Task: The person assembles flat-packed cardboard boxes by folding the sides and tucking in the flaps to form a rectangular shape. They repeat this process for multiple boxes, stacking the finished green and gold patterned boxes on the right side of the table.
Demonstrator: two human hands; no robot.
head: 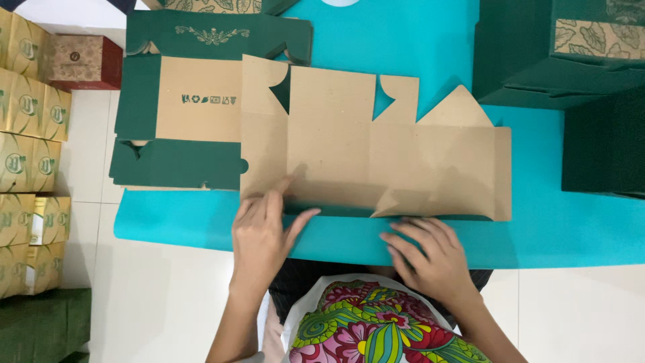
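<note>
— What's being handled?

— A flat, unfolded cardboard box blank (pixel 376 151), plain brown side up, lying on a turquoise sheet (pixel 551 235). Its long axis runs left to right across the view, and its near edge sits directly ahead of both hands.

— And the hands?

— The left hand (pixel 263 236) lies flat with its fingers spread, the fingertips pressing on the blank's near left corner and the thumb angled out along the edge. The right hand (pixel 430 255) rests palm down on the sheet, fingers together and pointing left, touching or just short of the near edge where a flap is folded up; I can't tell which. Neither hand pinches anything. The left one is further onto the blank.

— What lies around it?

— A second flat blank (pixel 181 101), dark green outside with a brown panel, sits partly under the first one's left end. Assembled dark green boxes (pixel 557 60) stand at the far right. On the white tiled floor (pixel 168 296) to the left are stacked gold cartons (pixel 30 154) and a small red box (pixel 84 60).
</note>
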